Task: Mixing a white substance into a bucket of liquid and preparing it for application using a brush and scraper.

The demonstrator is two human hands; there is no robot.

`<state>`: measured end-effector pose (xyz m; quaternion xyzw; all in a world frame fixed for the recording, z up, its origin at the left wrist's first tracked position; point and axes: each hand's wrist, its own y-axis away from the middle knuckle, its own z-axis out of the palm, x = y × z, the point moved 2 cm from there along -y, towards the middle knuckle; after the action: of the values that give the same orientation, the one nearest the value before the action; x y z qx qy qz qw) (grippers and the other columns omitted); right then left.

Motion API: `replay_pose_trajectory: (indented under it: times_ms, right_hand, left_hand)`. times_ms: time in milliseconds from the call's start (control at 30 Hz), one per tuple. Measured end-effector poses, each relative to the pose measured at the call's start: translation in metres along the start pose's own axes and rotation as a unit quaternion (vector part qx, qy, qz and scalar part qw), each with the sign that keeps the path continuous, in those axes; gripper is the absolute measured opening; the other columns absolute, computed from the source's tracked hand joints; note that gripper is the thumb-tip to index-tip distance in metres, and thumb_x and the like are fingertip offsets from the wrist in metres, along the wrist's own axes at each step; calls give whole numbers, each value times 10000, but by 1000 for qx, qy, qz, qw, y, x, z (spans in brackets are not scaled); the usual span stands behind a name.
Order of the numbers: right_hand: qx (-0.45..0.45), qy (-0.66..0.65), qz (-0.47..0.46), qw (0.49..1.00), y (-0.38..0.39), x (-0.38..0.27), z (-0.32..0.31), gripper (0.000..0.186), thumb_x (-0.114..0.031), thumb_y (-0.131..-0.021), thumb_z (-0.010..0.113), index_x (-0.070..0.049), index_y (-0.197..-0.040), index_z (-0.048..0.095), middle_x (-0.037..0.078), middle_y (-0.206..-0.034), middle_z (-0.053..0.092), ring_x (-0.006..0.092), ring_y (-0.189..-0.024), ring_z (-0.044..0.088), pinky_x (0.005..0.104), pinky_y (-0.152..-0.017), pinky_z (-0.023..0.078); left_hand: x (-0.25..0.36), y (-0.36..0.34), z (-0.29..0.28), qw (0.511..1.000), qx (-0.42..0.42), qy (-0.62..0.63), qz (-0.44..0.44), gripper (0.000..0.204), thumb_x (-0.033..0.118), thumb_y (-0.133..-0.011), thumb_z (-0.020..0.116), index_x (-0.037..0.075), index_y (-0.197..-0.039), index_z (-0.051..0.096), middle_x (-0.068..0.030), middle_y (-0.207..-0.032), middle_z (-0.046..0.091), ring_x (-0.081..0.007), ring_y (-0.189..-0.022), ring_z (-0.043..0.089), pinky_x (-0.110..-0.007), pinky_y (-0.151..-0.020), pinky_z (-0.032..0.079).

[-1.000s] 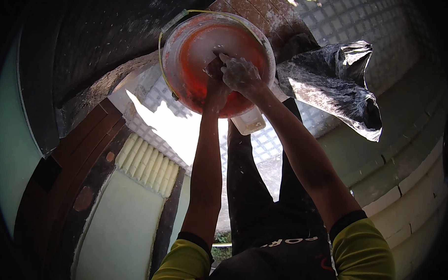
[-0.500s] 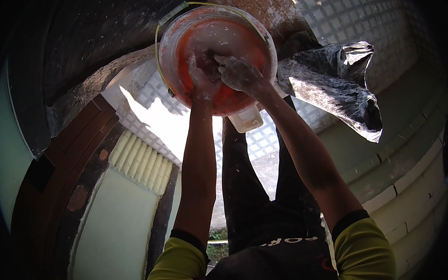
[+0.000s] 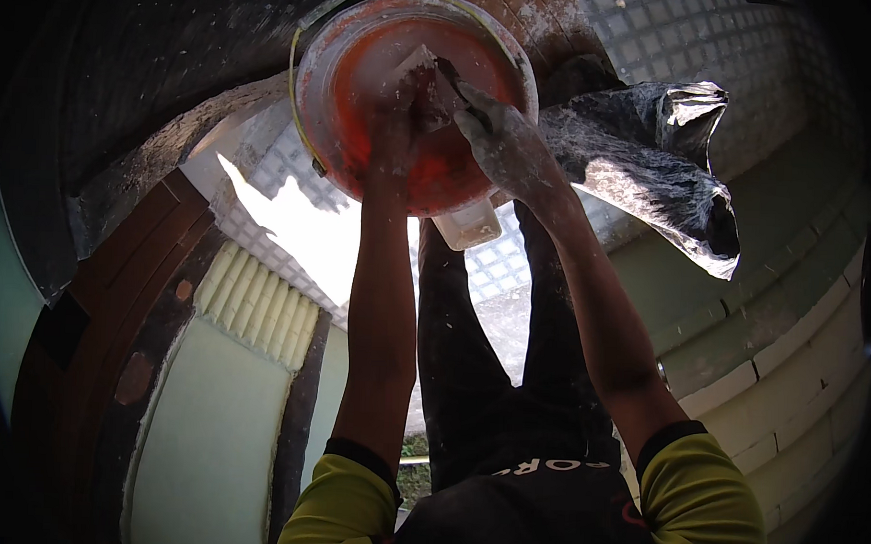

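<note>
A bucket (image 3: 319,81) with a red-orange inside, a whitish smeared rim and a yellow wire handle stands at the top middle. Both my hands are over its opening. My right hand (image 3: 509,145), coated with pale powder or paste, closes around a thin dark tool (image 3: 450,73), whose exact kind I cannot make out. Facing it, my left hand (image 3: 391,107) is bent around a pale, pointed piece (image 3: 422,60). Shadow hides most of its fingers and the piece's full shape. The dark tool's end is close to this piece.
A crumpled dark plastic bag (image 3: 641,150) lies right of the bucket. Beneath the bucket's near side sits a pale plastic tub (image 3: 471,225). Bright sunlight falls on the tiled floor (image 3: 302,234). Brown wood (image 3: 139,242) and a pale green panel (image 3: 209,437) are at the left.
My right hand has drawn back toward the right, and the dark tool in it now shows. The pale pointed piece by my left hand has come into sight. The bucket appears slightly higher in view.
</note>
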<state>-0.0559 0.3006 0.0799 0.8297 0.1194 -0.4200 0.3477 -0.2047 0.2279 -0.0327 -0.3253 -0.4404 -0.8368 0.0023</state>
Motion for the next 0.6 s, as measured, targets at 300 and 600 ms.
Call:
replay_pose_trajectory:
  times_ms: [300, 600]
  right_hand:
    - [-12, 86, 2, 996, 26, -26, -24, 379, -190, -908, 558, -45, -1258, 570, 254, -970, 653, 384, -893, 648, 457, -809, 508]
    - [-22, 216, -56, 975, 29, -1, 16, 313, -157, -883, 533, -38, -1156, 626, 200, -1047, 659, 378, -838, 652, 481, -807, 515]
  left_hand:
    - [10, 17, -2, 999, -3, -30, -36, 385, 33, -825, 679, 14, -1189, 557, -106, -1092, 631, -204, -950, 634, -329, -814, 565]
    - [8, 24, 4, 985, -127, 39, -114, 439, -39, -838, 535, -5, -1269, 457, -142, -1075, 629, -273, -925, 661, -379, -753, 598]
